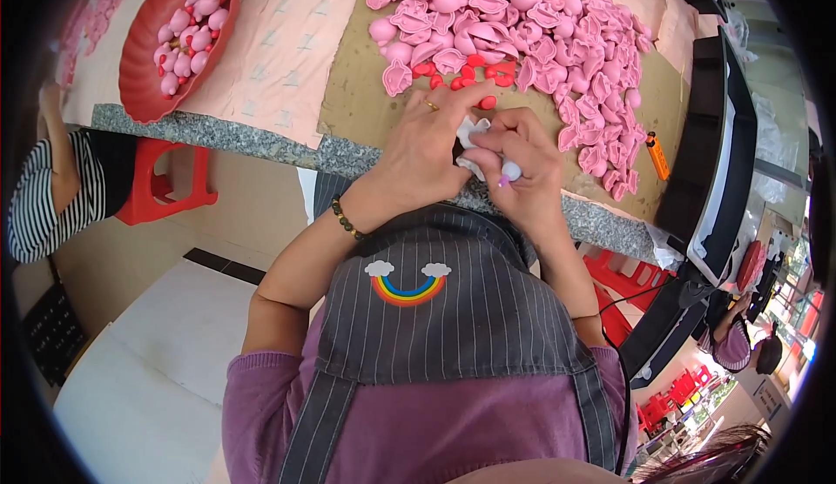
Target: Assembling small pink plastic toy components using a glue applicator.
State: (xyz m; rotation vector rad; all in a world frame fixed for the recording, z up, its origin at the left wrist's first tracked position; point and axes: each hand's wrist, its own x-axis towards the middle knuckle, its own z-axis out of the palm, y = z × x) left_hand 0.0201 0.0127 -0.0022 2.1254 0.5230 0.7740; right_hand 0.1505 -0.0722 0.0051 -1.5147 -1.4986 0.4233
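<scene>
My left hand (422, 149) reaches in at the table's near edge, its fingers bent round a white crumpled piece (470, 129) that looks like tissue or cloth. Close against it, my right hand (527, 162) pinches at the same white piece. A slim tool or tube with a pale, purple-tipped end (509, 172) sticks out below the right fingers; the rest of it is hidden in the hand. Just beyond my fingers lie several small red oval pieces (468, 73). Behind them spreads a big heap of pink hollow moulded parts (531, 27).
A red fluted bowl (139, 75) at the left holds pink-and-red pieces. Pale pink cloth (292, 40) covers the table beside brown board (348, 92). An orange-and-black tool (657, 156) lies right of the heap, near a black box-like object (714, 144). Another person (65, 175) sits far left.
</scene>
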